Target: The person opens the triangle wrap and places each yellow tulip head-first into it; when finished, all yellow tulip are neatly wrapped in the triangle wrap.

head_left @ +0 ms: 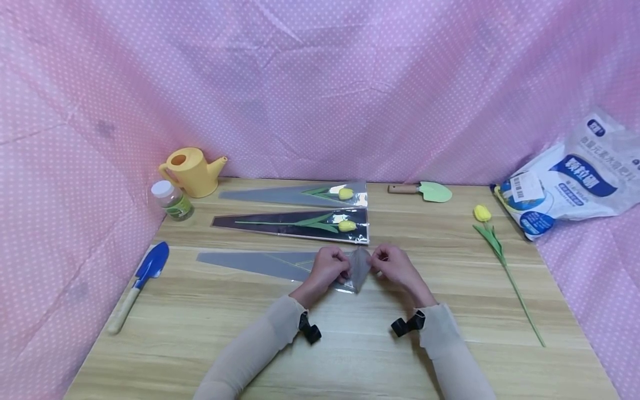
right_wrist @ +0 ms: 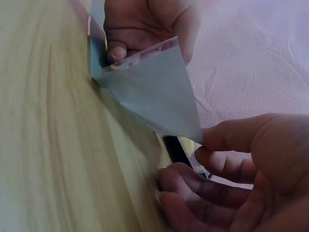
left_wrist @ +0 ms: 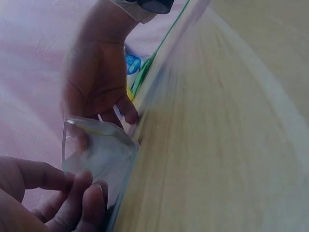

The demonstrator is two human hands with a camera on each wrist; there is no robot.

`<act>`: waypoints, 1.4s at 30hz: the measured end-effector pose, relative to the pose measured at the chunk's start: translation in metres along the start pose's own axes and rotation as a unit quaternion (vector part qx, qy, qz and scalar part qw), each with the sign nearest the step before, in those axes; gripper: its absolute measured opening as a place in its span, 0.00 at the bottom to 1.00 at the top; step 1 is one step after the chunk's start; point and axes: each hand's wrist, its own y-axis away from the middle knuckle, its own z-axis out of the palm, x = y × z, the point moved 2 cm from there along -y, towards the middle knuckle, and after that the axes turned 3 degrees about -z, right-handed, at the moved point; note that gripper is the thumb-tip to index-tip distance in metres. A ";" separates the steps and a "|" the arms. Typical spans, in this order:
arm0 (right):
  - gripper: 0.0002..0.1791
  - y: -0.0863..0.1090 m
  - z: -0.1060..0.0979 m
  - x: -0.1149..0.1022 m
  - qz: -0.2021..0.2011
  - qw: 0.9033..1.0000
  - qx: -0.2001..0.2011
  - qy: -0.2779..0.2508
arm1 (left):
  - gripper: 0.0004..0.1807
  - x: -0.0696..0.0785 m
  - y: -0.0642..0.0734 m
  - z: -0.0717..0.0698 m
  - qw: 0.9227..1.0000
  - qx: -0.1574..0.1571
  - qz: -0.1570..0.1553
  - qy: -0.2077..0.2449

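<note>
A long, tapering grey flower sleeve [head_left: 260, 264] with a clear front and thin gold lines lies nearest me, its wide end lifted between both hands. My left hand [head_left: 330, 268] pinches its clear side; in the left wrist view the fingertips [left_wrist: 79, 191] are bent at the film. With thumb and forefinger, my right hand [head_left: 397, 268] grips a corner of the wide end. The right wrist view shows that raised grey flap [right_wrist: 154, 92] folded up from the table. No flower is visible inside this sleeve. A single yellow tulip [head_left: 505, 261] lies on the right.
Farther back lie a black sleeve [head_left: 270, 223] and another grey sleeve [head_left: 260, 195], each holding a yellow tulip. Around them are a yellow watering can [head_left: 192, 171], a lidded jar [head_left: 175, 203], a blue trowel [head_left: 145, 278], a green trowel [head_left: 434, 191] and a white printed bag [head_left: 565, 183].
</note>
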 end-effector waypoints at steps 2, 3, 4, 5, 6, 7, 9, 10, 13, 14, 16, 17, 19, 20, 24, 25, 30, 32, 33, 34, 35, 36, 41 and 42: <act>0.08 0.000 -0.001 0.001 -0.001 1.000 0.001 0.011 | 0.04 -0.002 -0.001 -0.001 1.000 -0.001 -0.005 -0.004; 0.08 0.000 -0.001 0.001 0.001 1.000 0.002 0.015 | 0.04 -0.002 -0.002 -0.002 1.000 -0.001 -0.006 -0.005; 0.08 0.000 -0.001 0.001 0.002 1.000 0.002 0.019 | 0.04 -0.003 -0.002 -0.002 1.000 -0.002 -0.007 -0.003; 0.08 0.001 -0.002 0.002 0.002 1.000 0.002 0.024 | 0.03 -0.003 -0.003 -0.002 1.000 -0.002 -0.007 -0.001; 0.08 0.001 -0.002 0.002 0.002 1.000 0.002 0.029 | 0.03 -0.003 -0.003 -0.002 1.000 -0.002 -0.005 0.001; 0.08 0.001 -0.003 0.003 0.004 1.000 0.002 0.031 | 0.03 -0.003 -0.003 -0.002 1.000 -0.003 -0.003 0.002; 0.08 0.001 -0.003 0.003 0.003 0.999 -0.001 0.036 | 0.04 -0.003 -0.003 -0.001 1.000 -0.002 0.001 0.003; 0.08 0.001 -0.003 0.003 0.004 0.999 -0.001 0.037 | 0.04 -0.003 -0.003 -0.001 1.000 -0.001 0.003 0.003; 0.09 0.002 -0.003 0.001 0.001 0.999 -0.004 0.035 | 0.05 -0.002 -0.002 0.000 1.000 0.003 0.013 0.000; 0.09 0.002 -0.003 0.001 -0.002 0.999 -0.006 0.036 | 0.05 -0.002 -0.002 0.000 1.000 0.004 0.015 0.000; 0.10 0.003 -0.003 -0.001 -0.003 0.999 -0.008 0.037 | 0.04 -0.002 -0.001 0.001 1.000 0.006 0.019 -0.001; 0.10 0.003 -0.003 -0.001 -0.005 0.999 -0.010 0.037 | 0.04 -0.003 -0.001 0.001 1.000 0.007 0.019 -0.002; 0.11 0.004 -0.004 -0.003 -0.009 0.999 -0.017 0.038 | 0.05 -0.003 -0.001 0.002 1.000 0.009 0.021 -0.001; 0.12 0.005 -0.004 -0.004 -0.007 0.999 -0.018 0.037 | 0.06 -0.004 -0.001 0.002 1.000 0.010 0.021 -0.001; 0.14 0.009 -0.013 -0.008 -0.011 0.999 -0.015 0.029 | 0.09 -0.004 -0.002 0.002 1.000 0.010 0.022 0.003; 0.15 0.010 -0.016 -0.008 -0.011 0.999 -0.011 0.028 | 0.09 -0.004 -0.002 0.001 1.000 0.009 0.022 0.004; 0.17 0.013 -0.034 -0.003 -0.021 0.998 0.016 0.053 | 0.08 -0.004 -0.002 0.001 1.000 0.006 0.016 0.004; 0.17 0.015 -0.043 -0.001 -0.024 0.997 0.029 0.073 | 0.08 -0.004 -0.002 0.001 1.000 0.006 0.015 0.001; 0.17 0.016 -0.047 0.000 -0.022 0.996 0.037 0.084 | 0.07 -0.004 -0.002 0.001 1.000 0.005 0.015 0.000; 0.17 0.017 -0.052 0.001 -0.020 0.994 0.045 0.094 | 0.08 -0.004 -0.002 0.001 1.000 0.005 0.015 -0.001; 0.17 0.018 -0.056 0.002 -0.019 0.993 0.054 0.102 | 0.07 -0.004 -0.002 0.001 1.000 0.005 0.015 -0.001; 0.18 0.019 -0.061 0.004 -0.017 0.992 0.062 0.109 | 0.08 -0.004 -0.002 0.001 1.000 0.004 0.014 0.000; 0.21 0.027 -0.083 0.012 -0.003 0.988 0.091 0.126 | 0.05 -0.004 -0.002 0.001 1.000 0.003 0.015 -0.003; 0.22 0.028 -0.087 0.015 0.000 0.987 0.095 0.127 | 0.05 -0.005 -0.002 0.001 1.000 0.003 0.015 -0.004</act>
